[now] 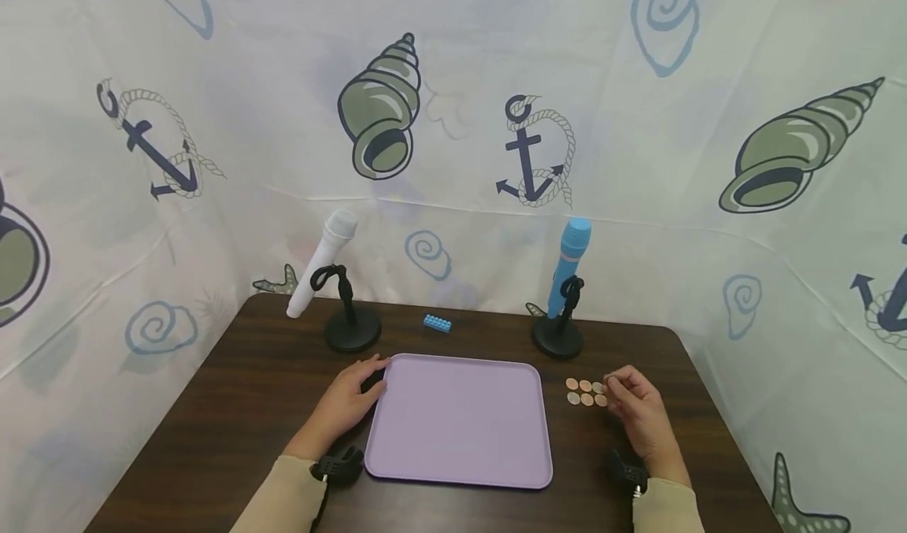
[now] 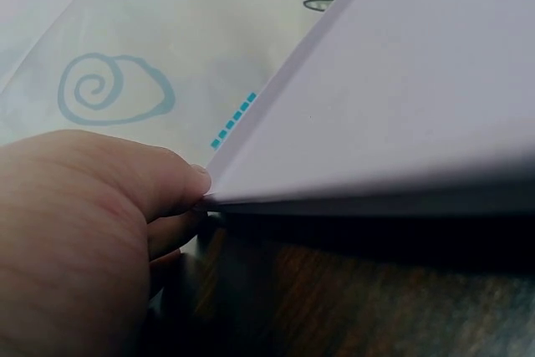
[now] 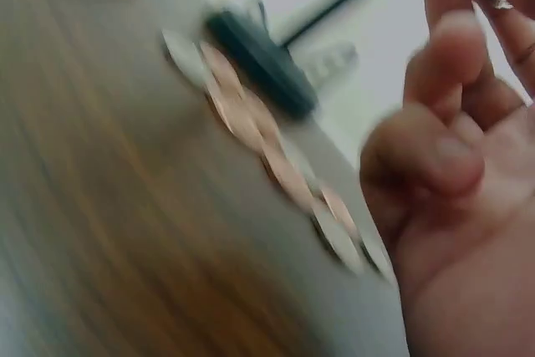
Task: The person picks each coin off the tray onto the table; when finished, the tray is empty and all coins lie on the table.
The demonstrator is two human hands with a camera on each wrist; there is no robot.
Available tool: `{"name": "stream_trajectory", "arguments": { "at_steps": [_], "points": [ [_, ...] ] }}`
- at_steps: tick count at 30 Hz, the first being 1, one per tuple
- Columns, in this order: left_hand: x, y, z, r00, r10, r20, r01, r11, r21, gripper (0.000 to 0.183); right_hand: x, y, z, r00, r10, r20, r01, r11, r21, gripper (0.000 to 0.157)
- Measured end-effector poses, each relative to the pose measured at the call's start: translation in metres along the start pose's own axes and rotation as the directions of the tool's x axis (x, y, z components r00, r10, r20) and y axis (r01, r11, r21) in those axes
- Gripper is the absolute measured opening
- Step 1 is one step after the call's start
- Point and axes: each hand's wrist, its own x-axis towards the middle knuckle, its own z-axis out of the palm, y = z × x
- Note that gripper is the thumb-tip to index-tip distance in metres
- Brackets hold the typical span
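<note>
My left hand (image 1: 347, 399) rests at the far left corner of a purple tray (image 1: 460, 423), its fingertips touching the rim. In the left wrist view, a digit of the left hand (image 2: 92, 223) meets the tray corner, with other fingers lower beside it. On the right, my right hand (image 1: 638, 407) pinches a coin (image 1: 607, 378) between thumb and fingertips, right beside several copper and silver coins (image 1: 584, 386) laid in two rows. The right wrist view shows the fingers curled, with only a thin, shiny edge of the coin visible.
Behind the tray lies a blue toy brick (image 1: 437, 323). A white microphone (image 1: 322, 261) leans in a black stand (image 1: 352, 328) at the back left; a blue microphone (image 1: 569, 261) in another stand (image 1: 557, 336) is at the back right. A patterned cloth (image 1: 460, 68) hangs behind the table.
</note>
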Motion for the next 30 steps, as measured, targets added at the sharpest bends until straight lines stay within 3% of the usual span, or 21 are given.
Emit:
{"name": "stream_trajectory", "arguments": {
  "at_steps": [2,5,7,9,15,20,26,30],
  "points": [
    [0.0,0.0,0.001,1.0,0.0,0.003,0.0,1.0,-0.001,0.05,-0.005,-0.002,-0.012,0.987,0.052,-0.151,-0.078,0.982,-0.172,0.023],
    [0.0,0.0,0.001,1.0,0.003,0.002,-0.003,1.0,-0.003,0.05,-0.01,-0.003,-0.026,0.944,0.12,-0.307,-0.244,0.881,-0.406,0.039],
    [0.0,-0.001,0.001,1.0,0.006,0.0,-0.006,1.0,0.004,0.05,-0.011,-0.003,-0.032,0.916,0.144,-0.375,-0.329,0.805,-0.493,0.043],
    [0.0,-0.002,0.001,1.0,0.01,-0.003,-0.01,1.0,0.006,0.05,-0.01,-0.003,-0.036,0.894,0.128,-0.43,-0.364,0.767,-0.529,0.04],
    [0.001,-0.003,0.001,1.0,0.011,-0.002,-0.011,1.0,0.01,0.05,-0.012,-0.006,-0.044,0.848,0.147,-0.509,-0.424,0.764,-0.486,0.035],
    [0.001,-0.003,0.002,1.0,0.0,0.001,0.0,1.0,0.012,0.05,-0.013,-0.009,-0.047,0.859,0.228,-0.458,-0.451,0.76,-0.468,0.041],
    [0.001,-0.001,0.001,1.0,0.008,-0.007,-0.008,1.0,0.018,0.05,-0.013,-0.009,-0.048,0.864,0.255,-0.434,-0.453,0.768,-0.452,0.032],
    [0.001,-0.001,0.001,1.0,-0.001,-0.002,0.001,1.0,0.025,0.05,-0.013,-0.008,-0.049,0.872,0.257,-0.418,-0.458,0.732,-0.505,0.031]
  ]
}}
